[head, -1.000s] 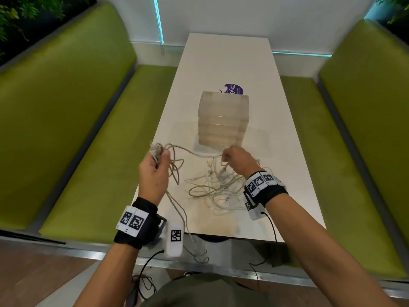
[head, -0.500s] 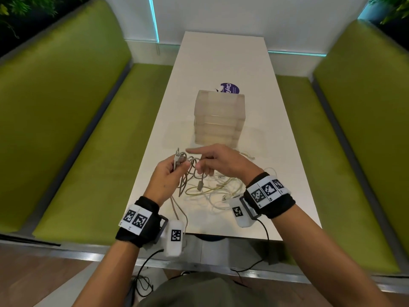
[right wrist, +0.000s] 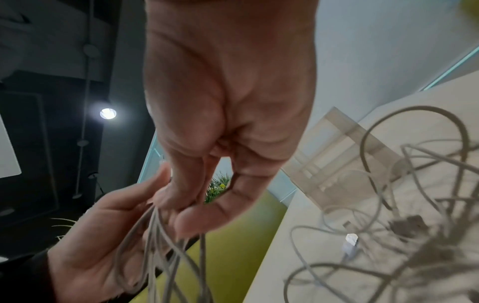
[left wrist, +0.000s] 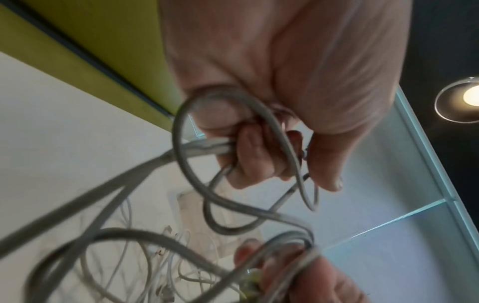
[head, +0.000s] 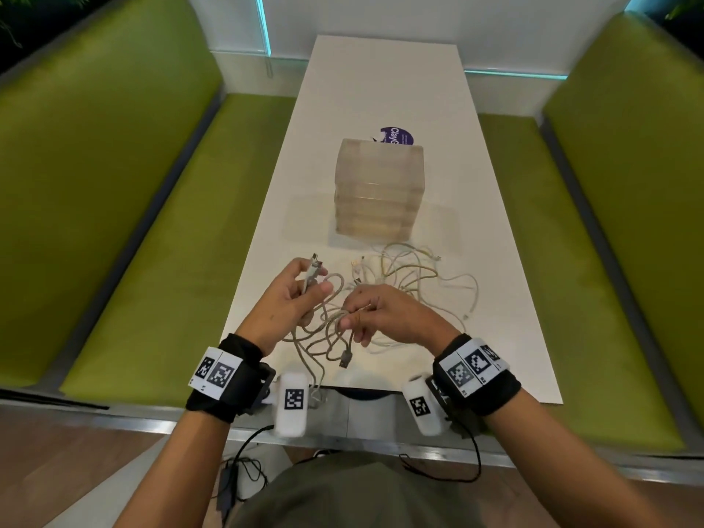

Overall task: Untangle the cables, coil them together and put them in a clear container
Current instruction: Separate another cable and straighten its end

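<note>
The hands have come together over the near end of the bench (head: 476, 184). A second ago they were apart, the left hand (head: 284, 302) lifting a bunch of grey cable at the left while the right hand (head: 384, 314) picked into the pile on the bench; half a second ago the right hand was reaching across with a finger out. Now the right hand has taken hold of the grey cable (head: 327, 333) just beside the left, so both hands work one strand, and my reading is that it is being gathered into loops while the rest waits.

The left hand's fingers (left wrist: 255, 160) are curled round the cable near its plug ends, which stick up past the thumb in the head view; a loop wraps over the fingers in the left wrist view. The right hand's fingers (right wrist: 181, 190) are drawn in tight, thumb against fingertips, pinching several passes of the same grey cable, which hang down in loops between the hands, with a dark plug (head: 345, 360) dangling near the bench's near edge.

The other cables (head: 415, 276), paler and thinner, lie loosely tangled on the bench to the right of the hands, just near of the clear container (head: 377, 192). That container stands mid-bench, closed as far as I can tell, and no cable can be made out inside it, so coiling and packing are both ahead
</note>
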A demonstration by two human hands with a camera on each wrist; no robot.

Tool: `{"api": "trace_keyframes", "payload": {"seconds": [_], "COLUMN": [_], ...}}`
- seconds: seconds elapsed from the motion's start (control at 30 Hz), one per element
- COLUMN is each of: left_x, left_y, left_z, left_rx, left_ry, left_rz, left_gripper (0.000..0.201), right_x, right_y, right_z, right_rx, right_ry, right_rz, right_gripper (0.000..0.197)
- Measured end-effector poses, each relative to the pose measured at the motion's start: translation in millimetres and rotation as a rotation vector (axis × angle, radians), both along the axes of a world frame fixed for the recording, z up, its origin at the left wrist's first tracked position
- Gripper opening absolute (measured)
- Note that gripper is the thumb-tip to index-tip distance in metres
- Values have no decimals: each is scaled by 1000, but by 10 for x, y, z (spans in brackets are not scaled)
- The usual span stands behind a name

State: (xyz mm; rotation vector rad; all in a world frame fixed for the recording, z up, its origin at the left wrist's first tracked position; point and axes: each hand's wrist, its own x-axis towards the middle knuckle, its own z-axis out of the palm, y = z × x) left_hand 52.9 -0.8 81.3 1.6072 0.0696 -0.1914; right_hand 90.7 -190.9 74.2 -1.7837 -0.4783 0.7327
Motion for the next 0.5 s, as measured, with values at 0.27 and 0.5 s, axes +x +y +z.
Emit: {"api": "trace_keyframes", "payload": {"seconds": [0.27, 0.5], "left_x": [-85, -65], "left_y": [-24, 23], "left_z": [-99, -146], "left_rx": [100, 22], "left_ry": [43, 20], "left_rz": [-195, 21], "left_gripper": [11, 11], "right_x": [-147, -169], "right_y": [-51, -191], "right_z": [-101, -311], "right_rx": [163, -166], "right_ry": [-32, 3], "right_rz": [-168, 38], "right_gripper": [22, 5]}}
